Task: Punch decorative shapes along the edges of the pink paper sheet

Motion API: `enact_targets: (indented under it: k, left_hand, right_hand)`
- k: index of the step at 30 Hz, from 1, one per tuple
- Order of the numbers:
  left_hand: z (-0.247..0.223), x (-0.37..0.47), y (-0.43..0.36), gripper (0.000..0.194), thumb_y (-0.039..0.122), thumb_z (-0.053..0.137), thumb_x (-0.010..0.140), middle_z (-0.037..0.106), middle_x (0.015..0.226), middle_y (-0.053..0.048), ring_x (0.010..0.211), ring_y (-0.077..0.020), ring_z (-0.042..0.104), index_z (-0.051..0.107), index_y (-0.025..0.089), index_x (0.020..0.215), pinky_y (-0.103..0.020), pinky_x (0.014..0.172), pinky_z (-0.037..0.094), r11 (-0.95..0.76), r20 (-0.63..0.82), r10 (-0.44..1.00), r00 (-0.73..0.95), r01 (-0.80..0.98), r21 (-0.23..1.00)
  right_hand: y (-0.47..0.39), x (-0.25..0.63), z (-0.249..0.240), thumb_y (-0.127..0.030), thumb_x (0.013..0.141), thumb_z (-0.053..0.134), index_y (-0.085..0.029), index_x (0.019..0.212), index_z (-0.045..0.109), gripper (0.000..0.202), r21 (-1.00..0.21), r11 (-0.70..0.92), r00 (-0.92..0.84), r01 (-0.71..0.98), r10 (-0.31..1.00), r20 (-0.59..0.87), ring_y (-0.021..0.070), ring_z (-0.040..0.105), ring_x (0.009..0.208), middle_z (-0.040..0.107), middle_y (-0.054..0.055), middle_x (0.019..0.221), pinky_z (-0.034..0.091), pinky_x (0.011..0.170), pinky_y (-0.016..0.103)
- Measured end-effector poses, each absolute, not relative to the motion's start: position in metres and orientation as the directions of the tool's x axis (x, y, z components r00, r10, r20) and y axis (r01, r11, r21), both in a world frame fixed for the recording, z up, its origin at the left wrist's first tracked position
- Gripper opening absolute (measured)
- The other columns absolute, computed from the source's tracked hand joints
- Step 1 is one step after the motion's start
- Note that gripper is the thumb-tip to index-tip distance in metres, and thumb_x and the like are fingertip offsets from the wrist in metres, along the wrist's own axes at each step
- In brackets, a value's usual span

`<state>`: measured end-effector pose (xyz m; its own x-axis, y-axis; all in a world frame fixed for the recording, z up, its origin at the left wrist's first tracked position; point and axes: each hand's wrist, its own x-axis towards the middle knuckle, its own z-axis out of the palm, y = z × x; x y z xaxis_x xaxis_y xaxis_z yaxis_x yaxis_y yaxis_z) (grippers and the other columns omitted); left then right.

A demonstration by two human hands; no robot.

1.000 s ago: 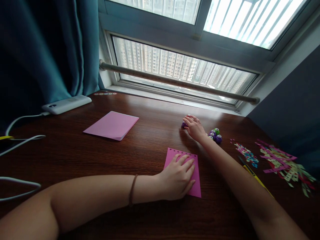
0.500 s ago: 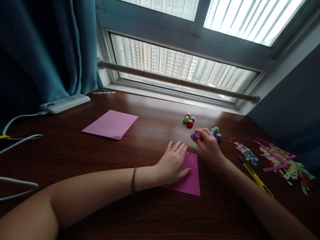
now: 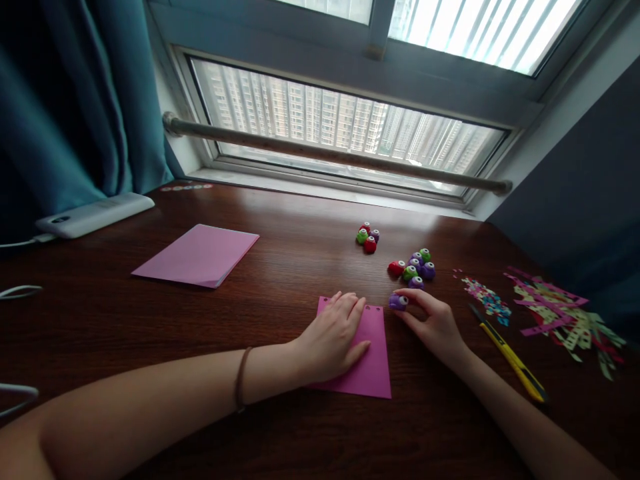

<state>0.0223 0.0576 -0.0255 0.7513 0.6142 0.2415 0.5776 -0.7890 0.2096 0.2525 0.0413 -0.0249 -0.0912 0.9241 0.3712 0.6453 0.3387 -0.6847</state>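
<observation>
A magenta sheet [image 3: 373, 363] with small punched holes along its far edge lies on the dark wooden table. My left hand [image 3: 330, 337] rests flat on it, palm down, thumb spread toward the right. Just right of the sheet's far corner, my right hand [image 3: 433, 323] pinches a small purple punch [image 3: 398, 302] between thumb and fingers. Beyond it sits a cluster of red, green and purple punches [image 3: 411, 273]. A smaller group of punches [image 3: 370, 245] stands farther back.
Pink paper stack [image 3: 197, 257] at left; white device [image 3: 100, 215] with a cable by the curtain. At right lie confetti [image 3: 486, 300], a yellow cutter [image 3: 515, 360] and paper strips [image 3: 565, 313]. A window bar [image 3: 340, 157] crosses behind.
My right hand has come nearer with the purple punch, down beside the sheet's corner, uncovering more of the punch cluster. The view has shifted slightly; my left hand stays on the sheet.
</observation>
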Motion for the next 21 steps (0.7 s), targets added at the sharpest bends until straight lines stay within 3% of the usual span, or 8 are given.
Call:
enact_targets:
  k: [7,15,21]
  left_hand:
    - [-0.0267,0.0235,0.0588,0.058,0.04,0.048,0.083,0.041,0.125,-0.018,0.122,-0.0302,0.034,0.035,0.006,0.129,-0.047,0.106,0.025,-0.77,0.23,0.636,0.736,0.587,0.25]
    - [-0.027,0.0248,0.0583,0.057,0.039,0.046,0.085,0.041,0.125,-0.017,0.121,-0.0297,0.034,0.033,0.006,0.129,-0.049,0.107,0.022,-0.773,0.24,0.633,0.736,0.59,0.233]
    - [-0.0261,0.0248,0.0578,0.058,0.039,0.046,0.085,0.041,0.125,-0.017,0.121,-0.03,0.034,0.032,0.006,0.13,-0.049,0.106,0.023,-0.775,0.249,0.632,0.734,0.59,0.225]
  right_hand:
    - [0.0386,0.2494,-0.0281,-0.023,0.078,0.06,-0.018,0.102,0.057,0.025,-0.735,0.311,-0.097,0.603,0.943,0.32,0.0162,0.06,0.091,0.06,0.004,0.102,0.052,0.083,0.029]
    - [0.0358,0.249,-0.0227,-0.02,0.074,0.061,-0.019,0.098,0.06,0.023,-0.627,0.275,-0.117,0.729,0.952,0.282,0.0153,0.057,0.075,0.062,0.003,0.09,0.048,0.065,0.026]
    - [0.0325,0.2464,-0.0212,-0.022,0.076,0.06,-0.02,0.102,0.06,0.027,-0.617,0.272,-0.143,0.738,0.957,0.251,0.0154,0.057,0.076,0.063,0.003,0.092,0.047,0.064,0.025]
